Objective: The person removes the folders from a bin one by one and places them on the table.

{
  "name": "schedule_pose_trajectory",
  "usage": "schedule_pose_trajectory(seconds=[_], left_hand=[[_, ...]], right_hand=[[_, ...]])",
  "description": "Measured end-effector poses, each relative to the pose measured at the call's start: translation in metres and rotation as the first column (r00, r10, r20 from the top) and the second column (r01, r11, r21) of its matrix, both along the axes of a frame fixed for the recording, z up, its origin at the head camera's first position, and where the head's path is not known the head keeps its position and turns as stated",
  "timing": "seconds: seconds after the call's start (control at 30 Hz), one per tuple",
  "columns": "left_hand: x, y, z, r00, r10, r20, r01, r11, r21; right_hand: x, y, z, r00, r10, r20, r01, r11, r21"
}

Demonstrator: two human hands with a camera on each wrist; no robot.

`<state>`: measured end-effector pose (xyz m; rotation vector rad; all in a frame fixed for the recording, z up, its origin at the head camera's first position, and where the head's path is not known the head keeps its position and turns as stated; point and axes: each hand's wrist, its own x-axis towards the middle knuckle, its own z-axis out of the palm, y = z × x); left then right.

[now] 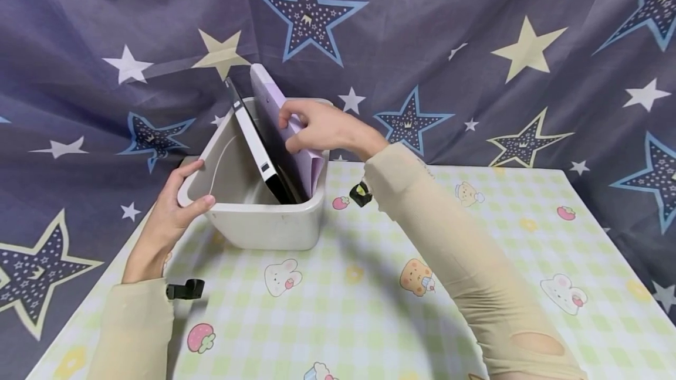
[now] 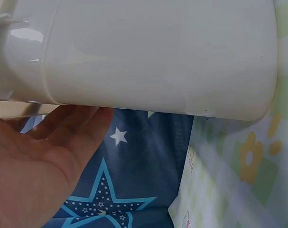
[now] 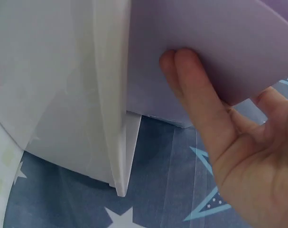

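Note:
A light grey plastic bin (image 1: pixel 264 227) stands at the back left of the table. My left hand (image 1: pixel 171 210) grips its near left rim, thumb over the near edge; the left wrist view shows the fingers (image 2: pixel 82 128) against the bin's wall (image 2: pixel 158 57). Two files lean in the bin. One is a black file folder with a white spine (image 1: pixel 252 139). To its right a lilac file folder (image 1: pixel 268 95) sticks up above the rim, and my right hand (image 1: pixel 333 128) pinches its upper edge. In the right wrist view, fingertips (image 3: pixel 189 61) lie along the lilac cover (image 3: pixel 153 57).
A green-and-white checked tablecloth (image 1: pixel 359 327) with cartoon prints covers the table. Right behind the bin hangs a dark blue curtain (image 1: pixel 359 28) with stars. The table's right edge (image 1: pixel 607 233) slants toward the near right.

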<state>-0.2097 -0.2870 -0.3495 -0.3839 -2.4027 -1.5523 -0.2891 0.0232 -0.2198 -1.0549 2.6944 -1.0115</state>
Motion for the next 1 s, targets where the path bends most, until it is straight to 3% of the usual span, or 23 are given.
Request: schedule_pose_trajectory(seconds=[0.27,0.57,0.8,1.0], left_hand=[[0.002,0.000,0.000,1.000,0.003,0.005,-0.003,1.000,0.003],[0.004,0.002,0.000,1.000,0.008,0.013,-0.009,1.000,0.017],[0.013,0.005,-0.002,1.000,0.018,0.014,-0.018,0.999,0.037],[0.022,0.009,-0.003,0.999,0.034,0.018,-0.034,0.999,0.032]], right_hand=[[0.004,0.014,-0.001,0.991,0.001,0.133,0.012,0.995,-0.094],[0.010,0.032,0.011,0.992,-0.010,0.130,0.048,0.956,-0.290],[0.012,0.047,0.013,0.976,0.035,0.214,0.012,0.977,-0.212],[0.011,0.046,0.014,0.993,-0.034,0.114,0.045,0.994,-0.095]])
